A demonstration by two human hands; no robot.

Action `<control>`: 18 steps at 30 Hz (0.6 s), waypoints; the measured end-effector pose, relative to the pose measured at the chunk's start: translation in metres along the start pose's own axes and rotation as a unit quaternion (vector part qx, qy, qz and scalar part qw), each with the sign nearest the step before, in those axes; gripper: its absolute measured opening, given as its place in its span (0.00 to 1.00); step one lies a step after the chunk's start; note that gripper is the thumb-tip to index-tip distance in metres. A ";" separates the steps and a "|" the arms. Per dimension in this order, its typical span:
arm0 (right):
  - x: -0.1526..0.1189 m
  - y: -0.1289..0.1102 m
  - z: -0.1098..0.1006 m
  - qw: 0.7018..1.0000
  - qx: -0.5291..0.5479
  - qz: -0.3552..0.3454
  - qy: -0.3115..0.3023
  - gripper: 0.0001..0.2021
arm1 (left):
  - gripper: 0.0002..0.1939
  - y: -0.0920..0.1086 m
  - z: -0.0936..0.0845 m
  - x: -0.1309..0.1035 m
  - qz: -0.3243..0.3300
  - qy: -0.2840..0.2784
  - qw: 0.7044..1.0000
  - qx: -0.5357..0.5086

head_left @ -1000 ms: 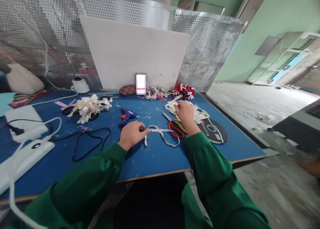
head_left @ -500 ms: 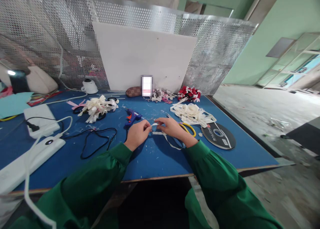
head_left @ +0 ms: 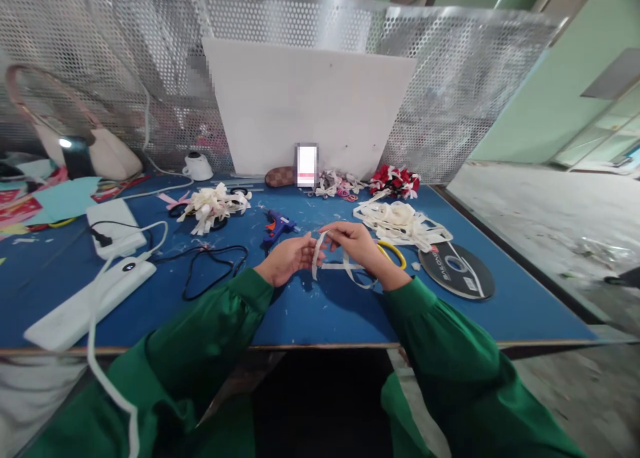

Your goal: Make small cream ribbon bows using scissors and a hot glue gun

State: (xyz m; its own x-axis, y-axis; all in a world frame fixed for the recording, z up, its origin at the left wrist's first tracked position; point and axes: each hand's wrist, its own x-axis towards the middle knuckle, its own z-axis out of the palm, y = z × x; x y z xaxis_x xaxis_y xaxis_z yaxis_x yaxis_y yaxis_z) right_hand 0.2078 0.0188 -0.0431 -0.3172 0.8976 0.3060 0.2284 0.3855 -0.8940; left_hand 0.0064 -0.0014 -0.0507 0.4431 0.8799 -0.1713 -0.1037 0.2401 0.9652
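My right hand [head_left: 353,245] pinches a thin white ribbon [head_left: 317,257], whose end hangs down in front of my left fingertips. My left hand [head_left: 293,257] is turned palm up with its fingers apart, close beside the ribbon. The ribbon's other part loops below my right hand over the blue table. A blue glue gun [head_left: 277,227] lies behind my left hand. Yellow-handled scissors [head_left: 393,253] lie partly hidden behind my right hand. A heap of cream ribbon [head_left: 400,223] sits behind them, beside a black disc [head_left: 450,281].
Cream bows [head_left: 213,208], a black cord [head_left: 215,261] and a white power strip [head_left: 95,301] are on the left. A lit phone [head_left: 307,166] stands at the back by red and white bows [head_left: 395,181]. The table's front edge [head_left: 325,345] runs before me.
My left hand has opened and turned palm up. My right hand has lifted the ribbon, whose end now hangs down. The view has shifted, so the table's things sit further right.
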 end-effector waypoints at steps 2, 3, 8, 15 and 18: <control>-0.001 0.001 0.001 1.000 0.001 0.004 0.002 0.14 | 0.24 -0.001 0.001 -0.002 -0.003 -0.003 1.000 -0.027; -0.001 0.001 0.001 1.000 0.001 0.006 0.006 0.14 | 0.22 -0.001 0.002 -0.002 -0.001 -0.002 0.999 -0.038; 0.000 0.001 0.000 0.999 0.010 0.025 0.030 0.12 | 0.19 0.000 0.004 -0.006 0.012 0.009 0.998 -0.055; 0.001 0.001 -0.002 0.995 0.060 0.064 0.043 0.14 | 0.19 0.004 0.003 -0.009 0.018 0.022 0.998 -0.056; 0.000 -0.002 -0.005 0.988 0.118 0.092 0.035 0.16 | 0.18 0.006 0.002 -0.009 0.022 0.030 0.998 -0.058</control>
State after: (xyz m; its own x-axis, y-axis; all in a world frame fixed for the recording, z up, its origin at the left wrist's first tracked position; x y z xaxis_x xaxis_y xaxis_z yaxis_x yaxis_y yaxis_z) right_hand 0.2116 0.0190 -0.0400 -0.2241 0.9637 0.1450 0.0527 0.1606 -0.9856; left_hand 0.0039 -0.0093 -0.0431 0.3828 0.9126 -0.1437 -0.2262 0.2434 0.9432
